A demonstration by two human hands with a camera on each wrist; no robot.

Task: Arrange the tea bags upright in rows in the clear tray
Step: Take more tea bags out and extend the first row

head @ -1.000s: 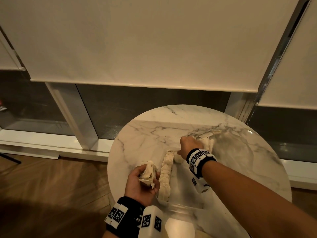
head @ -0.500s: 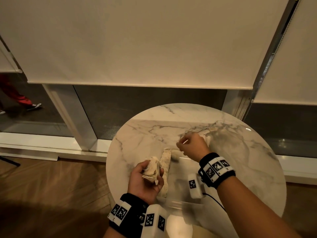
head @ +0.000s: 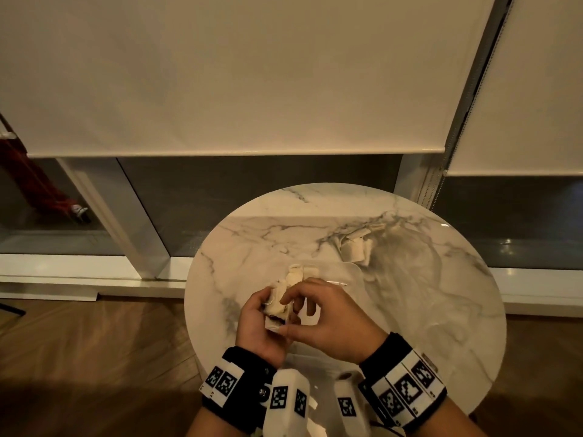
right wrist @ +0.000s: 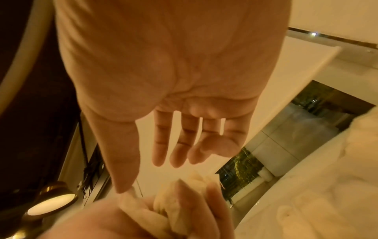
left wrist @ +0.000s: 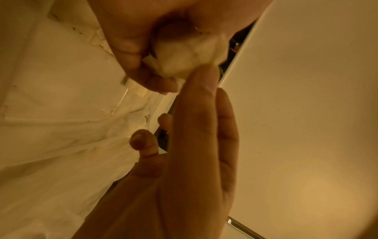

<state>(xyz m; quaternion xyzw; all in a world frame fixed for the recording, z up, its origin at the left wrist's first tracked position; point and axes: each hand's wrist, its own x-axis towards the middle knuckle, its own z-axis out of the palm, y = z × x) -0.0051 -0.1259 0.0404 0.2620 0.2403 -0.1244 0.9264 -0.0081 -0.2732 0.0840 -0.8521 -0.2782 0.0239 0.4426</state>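
Note:
My left hand (head: 271, 310) grips a bunch of cream tea bags (head: 279, 307) above the near left part of the clear tray (head: 353, 269). My right hand (head: 288, 315) has come up against that bunch. In the right wrist view the right hand (right wrist: 141, 175) has its fingers spread and fairly straight, with the thumb tip touching the bunch (right wrist: 174, 215). In the left wrist view a tea bag (left wrist: 184, 59) sits at my left fingertips (left wrist: 204, 76). A short row of tea bags (head: 296, 274) stands in the tray's far left corner. Loose tea bags (head: 353, 247) lie beyond the tray.
The tray rests on a round marble table (head: 426, 294) whose edge is close on the left and near side. Behind it are a window frame (head: 132, 234) and lowered blinds (head: 252, 74). A red-clad leg (head: 38, 190) shows through the glass at far left.
My right hand drew back from the loose pile at the far side to the bunch in my left hand. The left hand kept its bunch and shifted slightly right.

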